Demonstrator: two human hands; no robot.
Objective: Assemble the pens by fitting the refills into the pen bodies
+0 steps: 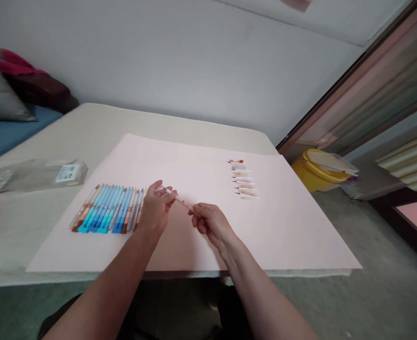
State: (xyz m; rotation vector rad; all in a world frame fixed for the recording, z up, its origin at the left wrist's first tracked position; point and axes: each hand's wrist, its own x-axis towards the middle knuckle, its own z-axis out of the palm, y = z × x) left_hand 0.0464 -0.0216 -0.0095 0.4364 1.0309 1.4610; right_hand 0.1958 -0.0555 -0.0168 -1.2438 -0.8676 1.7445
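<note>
Both hands hold one thin pale pen (179, 200) above a large pink paper sheet (282, 226). My left hand (156, 208) pinches its far end, and my right hand (212, 224) pinches the near end. Just left of my left hand lies a tidy row of several blue and brown pens (105, 215). Farther right on the sheet sits a column of several small pen caps or tips (242, 180).
The sheet lies on a low beige table (53, 137). A clear plastic package with a white label (35, 174) lies at the table's left. A yellow bucket (316, 171) stands on the floor at right. Cushions (3, 94) are at far left.
</note>
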